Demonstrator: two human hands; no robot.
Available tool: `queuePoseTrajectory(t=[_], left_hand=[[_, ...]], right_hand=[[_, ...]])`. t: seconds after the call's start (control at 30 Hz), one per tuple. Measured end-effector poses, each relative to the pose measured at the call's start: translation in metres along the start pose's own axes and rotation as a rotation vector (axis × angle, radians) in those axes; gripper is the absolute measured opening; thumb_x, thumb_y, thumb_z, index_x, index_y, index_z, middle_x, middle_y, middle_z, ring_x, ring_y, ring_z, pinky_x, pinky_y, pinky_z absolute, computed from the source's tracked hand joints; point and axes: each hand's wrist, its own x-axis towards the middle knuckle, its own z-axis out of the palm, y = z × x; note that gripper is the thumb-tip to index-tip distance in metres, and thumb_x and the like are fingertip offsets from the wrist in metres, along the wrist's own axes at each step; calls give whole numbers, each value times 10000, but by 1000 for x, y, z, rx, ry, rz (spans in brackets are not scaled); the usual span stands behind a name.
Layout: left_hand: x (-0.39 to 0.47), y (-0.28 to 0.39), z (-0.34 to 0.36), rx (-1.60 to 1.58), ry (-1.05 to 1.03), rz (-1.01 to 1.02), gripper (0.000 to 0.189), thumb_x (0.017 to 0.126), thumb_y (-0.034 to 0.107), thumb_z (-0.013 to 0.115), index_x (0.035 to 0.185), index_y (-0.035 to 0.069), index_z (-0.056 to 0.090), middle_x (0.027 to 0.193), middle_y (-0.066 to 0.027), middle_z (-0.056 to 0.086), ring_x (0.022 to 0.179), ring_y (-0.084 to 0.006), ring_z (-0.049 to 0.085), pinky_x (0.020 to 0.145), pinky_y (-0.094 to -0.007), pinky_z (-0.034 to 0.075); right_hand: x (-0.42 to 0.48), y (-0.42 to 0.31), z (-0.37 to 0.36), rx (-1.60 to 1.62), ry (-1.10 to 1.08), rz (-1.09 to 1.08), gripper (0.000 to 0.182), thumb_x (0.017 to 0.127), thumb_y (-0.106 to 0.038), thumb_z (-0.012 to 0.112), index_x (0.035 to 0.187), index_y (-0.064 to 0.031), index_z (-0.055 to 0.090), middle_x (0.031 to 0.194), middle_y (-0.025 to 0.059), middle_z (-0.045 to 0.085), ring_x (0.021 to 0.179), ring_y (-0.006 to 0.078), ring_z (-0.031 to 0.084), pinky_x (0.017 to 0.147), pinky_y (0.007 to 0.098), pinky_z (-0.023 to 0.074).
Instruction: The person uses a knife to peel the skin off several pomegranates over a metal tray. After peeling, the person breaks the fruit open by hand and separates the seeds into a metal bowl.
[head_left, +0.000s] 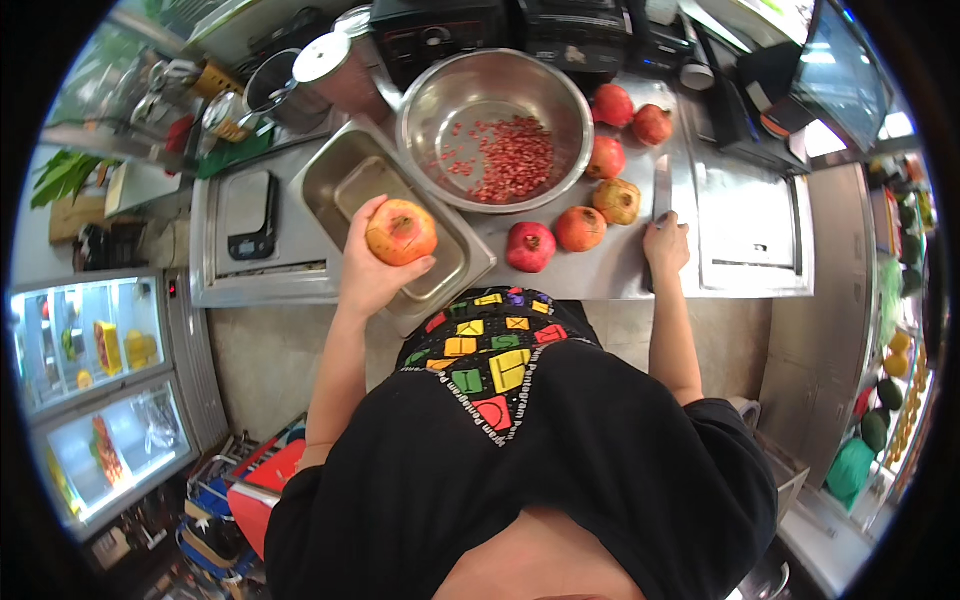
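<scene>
My left hand (375, 259) holds a yellow-orange pomegranate (402, 232) above a rectangular stainless steel pan (450, 259). Thin scored lines run down its skin, and a shallow cut rings its crown end. At the right of the counter, my right hand (666, 241) is closed over the dark handle of a knife (662, 184). The blade lies flat and points away from me. Between my hands several whole pomegranates (531, 247) rest on the steel counter. Behind them stands a large stainless steel bowl (420, 161) with loose red pomegranate arils (517, 157) in it.
A kitchen scale (252, 214) sits at the counter's left. A lidded pinkish container (341, 79) and a clear jug (281, 90) stand behind the pan. Black appliances (442, 37) line the back. A monitor (844, 75) rises at the right, and a lit display fridge (90, 337) stands at the left.
</scene>
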Motion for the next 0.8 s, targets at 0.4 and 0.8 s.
queuePoseTrajectory(t=[0.4, 0.8], left_hand=[[-28, 2, -21, -85, 77, -57, 883, 564, 129, 872, 1275, 42, 355, 1180, -106, 499, 1087, -177, 515, 939, -306, 439], [-36, -11, -30, -185, 205, -32, 887, 521, 145, 904, 1258, 65, 417, 1145, -87, 521, 1053, -184, 531, 911, -314, 463]], right_hand=[[-135, -219, -132, 1010, -553, -1387, 516, 745, -124, 697, 1230, -40, 544, 1227, 162, 546, 1112, 305, 540, 943, 364, 428], [-139, -235, -122, 1059, -493, -1160, 421, 757, -11, 668, 1168, -14, 577, 1211, 150, 550, 1036, 216, 578, 865, 304, 464]])
